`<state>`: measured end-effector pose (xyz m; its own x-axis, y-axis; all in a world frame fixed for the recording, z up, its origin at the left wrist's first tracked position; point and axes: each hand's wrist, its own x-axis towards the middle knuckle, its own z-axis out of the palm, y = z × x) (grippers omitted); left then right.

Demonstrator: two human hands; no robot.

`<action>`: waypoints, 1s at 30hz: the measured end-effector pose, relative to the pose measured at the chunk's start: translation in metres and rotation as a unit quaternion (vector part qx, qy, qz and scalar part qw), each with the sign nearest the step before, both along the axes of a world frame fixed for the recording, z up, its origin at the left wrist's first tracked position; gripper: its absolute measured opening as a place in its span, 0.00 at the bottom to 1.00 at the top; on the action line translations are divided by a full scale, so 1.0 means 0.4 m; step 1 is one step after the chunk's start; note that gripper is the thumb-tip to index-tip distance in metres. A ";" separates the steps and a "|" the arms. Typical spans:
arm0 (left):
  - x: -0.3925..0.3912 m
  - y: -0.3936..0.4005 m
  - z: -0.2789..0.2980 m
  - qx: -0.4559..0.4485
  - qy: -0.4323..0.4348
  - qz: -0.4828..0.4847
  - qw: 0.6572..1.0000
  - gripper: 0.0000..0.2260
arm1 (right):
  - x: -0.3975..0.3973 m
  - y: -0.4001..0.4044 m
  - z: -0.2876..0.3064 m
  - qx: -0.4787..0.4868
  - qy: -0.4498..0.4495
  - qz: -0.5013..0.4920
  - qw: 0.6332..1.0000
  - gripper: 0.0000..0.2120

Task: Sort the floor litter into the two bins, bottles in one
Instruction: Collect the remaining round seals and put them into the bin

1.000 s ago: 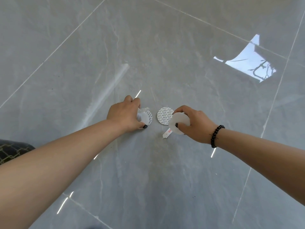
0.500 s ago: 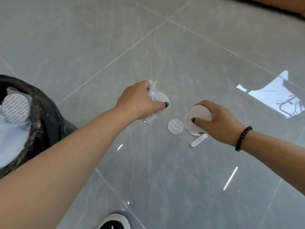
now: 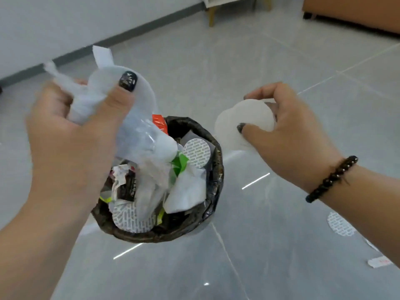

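Note:
A black-lined bin (image 3: 216, 169) stands on the grey floor, filled with paper, plastic wrap and round printed seals. My left hand (image 3: 71, 135) is raised over its left side and grips a bundle of white discs and clear plastic wrap (image 3: 138, 118) that hangs down toward the bin. To the right of the bin's rim, my right hand (image 3: 287, 135) pinches white round discs (image 3: 242, 122) between thumb and fingers. One round printed seal (image 3: 341, 224) and a small white label strip (image 3: 378, 262) lie on the floor at the right.
A wall with a dark skirting (image 3: 129, 33) runs across the back left. White furniture legs (image 3: 213, 16) and an orange-brown cabinet (image 3: 355, 11) stand at the back right. Shiny grey tiles surround the bin.
Both hands have lifted from the floor with their litter and moved left to the bin. The bin now sits in the middle of the view; one seal and the label stay on the floor.

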<state>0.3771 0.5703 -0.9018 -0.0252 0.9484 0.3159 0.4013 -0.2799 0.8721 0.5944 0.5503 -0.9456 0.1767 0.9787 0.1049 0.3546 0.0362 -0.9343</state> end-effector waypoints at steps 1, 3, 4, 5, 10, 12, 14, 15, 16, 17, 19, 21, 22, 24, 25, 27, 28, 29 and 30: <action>-0.039 0.014 -0.010 0.020 0.005 0.031 0.999 0.30 | -0.032 0.017 0.000 0.008 -0.023 -0.001 1.000 0.15; -0.104 0.019 -0.029 0.039 -0.004 0.098 0.994 0.36 | -0.090 0.051 -0.007 0.028 -0.065 -0.009 0.997 0.15; -0.133 0.016 -0.042 0.039 -0.023 0.128 0.991 0.33 | -0.118 0.069 -0.009 0.039 -0.073 -0.018 0.996 0.15; -0.144 0.007 -0.058 0.034 -0.045 0.152 0.987 0.27 | -0.136 0.078 -0.013 0.055 -0.070 -0.033 0.995 0.14; -0.171 -0.026 -0.130 0.003 -0.055 0.206 0.977 0.16 | -0.214 0.121 -0.060 0.038 -0.118 -0.020 0.992 0.08; -0.174 -0.021 -0.144 -0.014 -0.069 0.208 0.976 0.20 | -0.219 0.120 -0.083 -0.002 -0.146 0.053 0.988 0.10; -0.166 -0.009 -0.150 -0.037 -0.077 0.193 0.977 0.26 | -0.207 0.105 -0.089 -0.017 -0.151 0.103 0.983 0.14; -0.163 -0.004 -0.154 -0.055 -0.075 0.185 0.978 0.26 | -0.196 0.098 -0.094 -0.021 -0.165 0.123 0.978 0.17; -0.161 0.000 -0.158 -0.074 -0.064 0.173 0.980 0.25 | -0.186 0.089 -0.097 -0.026 -0.183 0.146 0.972 0.19; -0.160 0.003 -0.162 -0.088 -0.046 0.165 0.981 0.24 | -0.181 0.080 -0.098 -0.033 -0.205 0.174 0.963 0.20; -0.163 0.002 -0.169 -0.079 0.009 0.157 0.984 0.22 | -0.188 0.068 -0.106 -0.032 -0.231 0.234 0.944 0.21; -0.164 -0.006 -0.183 -0.047 0.066 0.151 0.985 0.19 | -0.200 0.063 -0.113 -0.046 -0.237 0.257 0.936 0.22; -0.160 -0.012 -0.189 -0.041 0.087 0.145 0.985 0.18 | -0.202 0.065 -0.118 -0.049 -0.255 0.253 0.932 0.23; -0.148 -0.024 -0.211 -0.055 0.147 0.131 0.979 0.17 | -0.202 0.072 -0.130 -0.039 -0.328 0.238 0.913 0.24; -0.144 -0.029 -0.223 -0.066 0.200 0.124 0.970 0.16 | -0.199 0.077 -0.134 -0.030 -0.361 0.229 0.904 0.23; -0.136 -0.033 -0.248 -0.081 0.304 0.112 0.943 0.15 | -0.188 0.081 -0.150 -0.010 -0.386 0.195 0.901 0.21; -0.137 -0.032 -0.258 -0.085 0.320 0.112 0.937 0.15 | -0.182 0.080 -0.158 0.008 -0.368 0.171 0.914 0.21; -0.139 -0.030 -0.264 -0.086 0.318 0.112 0.938 0.17 | -0.176 0.077 -0.165 0.027 -0.332 0.145 0.932 0.20; -0.142 -0.029 -0.268 -0.079 0.307 0.114 0.942 0.18 | -0.168 0.071 -0.172 0.043 -0.292 0.120 0.948 0.19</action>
<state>0.3205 0.5586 -1.0091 -0.0921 0.9768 0.1932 0.8772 -0.0123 0.4800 0.5271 0.5789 -1.0143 -0.1633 0.9667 0.1969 0.7824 0.2485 -0.5710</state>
